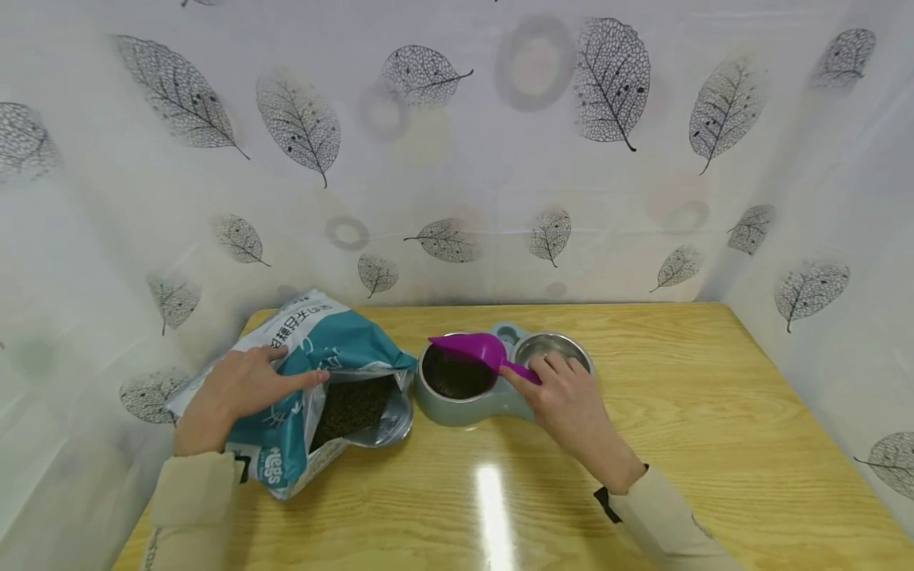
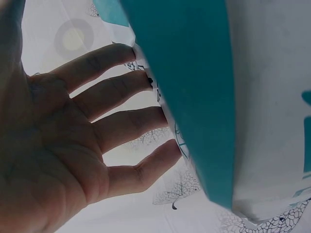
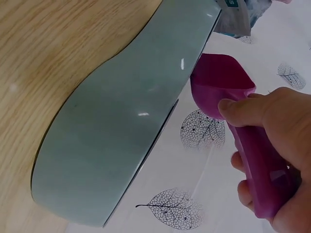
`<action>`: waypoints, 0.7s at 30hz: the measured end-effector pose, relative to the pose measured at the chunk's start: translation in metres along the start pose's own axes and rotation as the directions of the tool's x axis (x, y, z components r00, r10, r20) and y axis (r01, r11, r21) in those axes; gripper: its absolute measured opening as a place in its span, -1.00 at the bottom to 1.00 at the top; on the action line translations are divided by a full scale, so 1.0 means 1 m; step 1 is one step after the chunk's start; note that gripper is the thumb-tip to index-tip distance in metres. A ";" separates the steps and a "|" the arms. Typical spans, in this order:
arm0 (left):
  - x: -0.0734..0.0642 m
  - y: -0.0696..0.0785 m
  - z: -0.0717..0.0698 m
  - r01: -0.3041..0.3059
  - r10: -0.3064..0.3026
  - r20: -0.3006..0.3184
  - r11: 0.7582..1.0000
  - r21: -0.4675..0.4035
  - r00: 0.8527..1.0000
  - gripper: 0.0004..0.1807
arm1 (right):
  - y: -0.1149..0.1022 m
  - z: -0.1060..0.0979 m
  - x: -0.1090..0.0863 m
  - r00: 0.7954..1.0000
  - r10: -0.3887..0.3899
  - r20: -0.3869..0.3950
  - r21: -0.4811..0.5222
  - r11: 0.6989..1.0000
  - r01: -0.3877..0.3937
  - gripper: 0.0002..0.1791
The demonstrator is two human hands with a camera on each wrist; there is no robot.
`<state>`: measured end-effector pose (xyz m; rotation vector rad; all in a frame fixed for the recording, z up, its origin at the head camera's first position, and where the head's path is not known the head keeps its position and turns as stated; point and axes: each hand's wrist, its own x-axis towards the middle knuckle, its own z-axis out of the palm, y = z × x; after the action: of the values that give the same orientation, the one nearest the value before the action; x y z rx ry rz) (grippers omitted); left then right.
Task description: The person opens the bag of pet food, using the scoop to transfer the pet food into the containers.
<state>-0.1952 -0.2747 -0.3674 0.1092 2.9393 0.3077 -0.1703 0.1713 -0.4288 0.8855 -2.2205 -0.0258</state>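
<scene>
My right hand point(image 1: 574, 404) grips the handle of a purple scoop point(image 1: 471, 346). The scoop's bowl is held tilted over the left bowl of a grey-blue double pet bowl point(image 1: 457, 412). Dark brown contents lie in that left bowl; the right one is a metal bowl point(image 1: 528, 346), partly behind my hand. In the right wrist view the thumb lies along the scoop point(image 3: 211, 99) near its neck. My left hand point(image 1: 246, 385) rests on a teal and white food bag point(image 1: 357, 337), fingers spread and fairly straight against it. Brown kibble point(image 1: 350, 408) shows in the bag's open mouth.
The bag lies on its side on the wooden table point(image 1: 685, 428), its mouth facing the double bowl. A white curtain point(image 1: 457, 159) printed with leaves hangs behind the table and along both sides.
</scene>
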 end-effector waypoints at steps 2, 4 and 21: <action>0.000 0.000 0.000 -0.001 0.001 -0.002 1.000 -0.003 1.000 0.23 | 0.000 -0.001 -0.001 1.000 0.003 0.004 0.006 1.000 -0.003 -0.53; 0.000 0.000 0.000 -0.003 0.003 -0.004 1.000 -0.004 1.000 0.23 | 0.000 -0.001 -0.001 1.000 0.015 0.002 0.022 1.000 -0.015 -0.48; -0.001 0.001 0.001 -0.007 0.007 -0.007 1.000 0.001 1.000 0.21 | 0.001 -0.018 -0.008 0.954 0.242 0.179 0.619 0.726 -0.300 -0.66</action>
<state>-0.1939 -0.2738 -0.3675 0.1185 2.9471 0.3084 -0.1555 0.1807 -0.4201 0.8941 -2.4522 0.9099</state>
